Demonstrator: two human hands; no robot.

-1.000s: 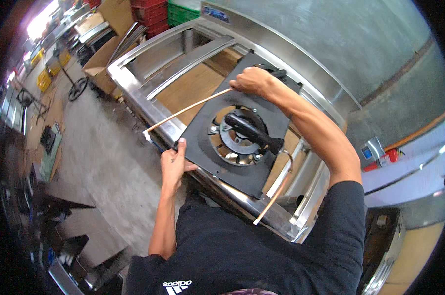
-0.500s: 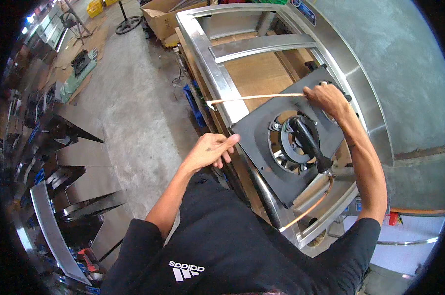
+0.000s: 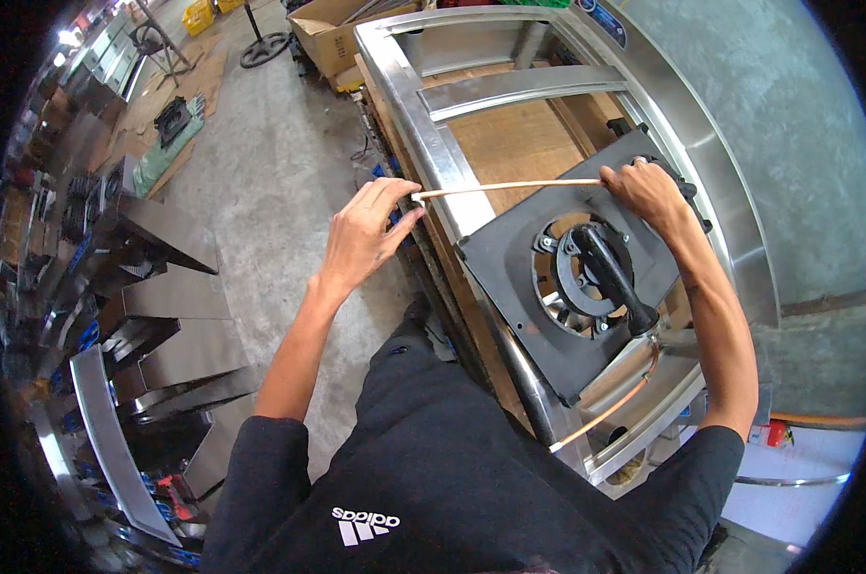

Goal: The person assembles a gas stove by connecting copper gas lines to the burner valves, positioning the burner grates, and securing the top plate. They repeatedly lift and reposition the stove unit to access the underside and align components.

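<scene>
Above the steel frame [image 3: 423, 124], a thin pale rod [image 3: 510, 186] runs almost level between both hands. It is straight, slender and cream-coloured, with its near end bent into a small hook at the left hand [image 3: 364, 234]. The left fingers [image 3: 395, 196] are loosely curled, pinching that hooked end between thumb and fingertips. The right hand [image 3: 648, 191] is closed over the far end, resting on the rear corner of the black plate [image 3: 510, 287]. This plate is square and dark, and it lies tilted across the frame rails. At its centre sits a round burner [image 3: 586, 277] with a black handle [image 3: 615, 277] across it. A copper tube [image 3: 615, 402] curves out beneath the plate's lower edge.
</scene>
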